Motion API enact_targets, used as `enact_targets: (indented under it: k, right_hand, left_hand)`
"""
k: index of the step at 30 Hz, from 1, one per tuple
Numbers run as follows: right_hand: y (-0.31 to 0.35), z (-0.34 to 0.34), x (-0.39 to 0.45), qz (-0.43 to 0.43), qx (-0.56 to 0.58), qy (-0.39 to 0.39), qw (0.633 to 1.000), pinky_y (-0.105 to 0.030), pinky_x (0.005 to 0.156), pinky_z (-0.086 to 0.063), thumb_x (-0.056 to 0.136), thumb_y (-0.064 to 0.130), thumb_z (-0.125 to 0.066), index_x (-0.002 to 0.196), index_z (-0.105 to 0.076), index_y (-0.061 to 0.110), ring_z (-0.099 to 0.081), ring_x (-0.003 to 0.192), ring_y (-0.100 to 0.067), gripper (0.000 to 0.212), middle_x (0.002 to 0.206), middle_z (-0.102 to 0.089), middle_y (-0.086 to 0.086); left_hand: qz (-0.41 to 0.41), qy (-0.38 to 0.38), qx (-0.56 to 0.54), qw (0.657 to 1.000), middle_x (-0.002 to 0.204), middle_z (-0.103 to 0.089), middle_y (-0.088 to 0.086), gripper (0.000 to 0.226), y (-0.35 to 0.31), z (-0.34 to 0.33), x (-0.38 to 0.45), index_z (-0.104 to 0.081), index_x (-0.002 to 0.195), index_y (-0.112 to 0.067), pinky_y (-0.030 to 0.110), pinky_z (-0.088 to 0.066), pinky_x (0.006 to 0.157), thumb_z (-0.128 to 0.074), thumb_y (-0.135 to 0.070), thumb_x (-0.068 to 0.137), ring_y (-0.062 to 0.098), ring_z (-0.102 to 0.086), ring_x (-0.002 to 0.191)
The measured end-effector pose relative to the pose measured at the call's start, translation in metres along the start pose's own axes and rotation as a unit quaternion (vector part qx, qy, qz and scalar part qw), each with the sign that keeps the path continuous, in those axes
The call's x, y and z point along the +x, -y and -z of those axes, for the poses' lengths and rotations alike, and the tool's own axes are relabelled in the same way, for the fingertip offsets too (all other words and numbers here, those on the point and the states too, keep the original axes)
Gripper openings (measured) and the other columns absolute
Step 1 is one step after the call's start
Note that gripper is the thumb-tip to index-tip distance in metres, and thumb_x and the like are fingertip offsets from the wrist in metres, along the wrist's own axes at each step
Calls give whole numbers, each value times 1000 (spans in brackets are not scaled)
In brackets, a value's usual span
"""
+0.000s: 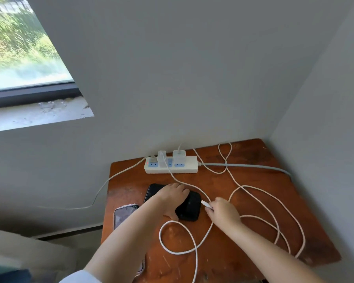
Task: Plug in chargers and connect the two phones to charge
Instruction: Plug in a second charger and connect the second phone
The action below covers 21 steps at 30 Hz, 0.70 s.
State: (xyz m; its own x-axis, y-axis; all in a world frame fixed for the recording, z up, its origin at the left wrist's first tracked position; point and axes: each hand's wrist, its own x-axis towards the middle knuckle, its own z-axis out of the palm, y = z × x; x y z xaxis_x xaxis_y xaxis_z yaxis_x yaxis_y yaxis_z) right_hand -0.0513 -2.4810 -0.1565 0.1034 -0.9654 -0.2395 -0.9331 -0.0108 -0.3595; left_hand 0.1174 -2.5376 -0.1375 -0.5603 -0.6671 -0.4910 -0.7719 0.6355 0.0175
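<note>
Power strip (172,168) lies at far edge of wooden table (253,201), against the wall. Its sockets hold two white chargers: left charger (161,159) and right charger (179,156), both seated upright; a further plug sits at the strip's left end. White cable (180,233) runs from the left charger and loops across the near table. Second cable (264,193) coils to the right.

Black phone (189,207) lies flat mid-table. Left hand (172,196) rests palm-down over it, fingers spread, pinning it. Right hand (223,213), just right of the phone, pinches the cable connector (205,203) between fingertips, tip at the phone's right edge; whether inserted, cannot tell.

Second phone (124,215) lies near left, partly under the left forearm, not connected.
</note>
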Motion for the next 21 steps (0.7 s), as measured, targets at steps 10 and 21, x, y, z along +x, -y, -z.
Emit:
enact_targets:
  k: [10, 21]
  right_hand:
    - [3, 45, -24, 84, 215, 63, 971, -19, 55, -32, 92, 19, -48, 87, -67, 0, -46, 60, -10, 27, 61, -48, 4]
    - [43, 80, -44, 166, -10, 39, 985, -31, 82, -26, 95, 22, -38, 107, -61, 16, -44, 74, -13, 27, 75, -44, 5]
  left_hand:
    - [28, -127, -136, 982, 152, -18, 10, 94, -1, -20, -69, -11, 142, -12, 34, -18, 112, -69, -41, 74, 26, -11, 140]
    - [44, -171, -182, 967, 148, -27, 11, 94, -9, -25, -85, -17, 141, -11, 33, -24, 110, -72, -42, 71, 27, -21, 137]
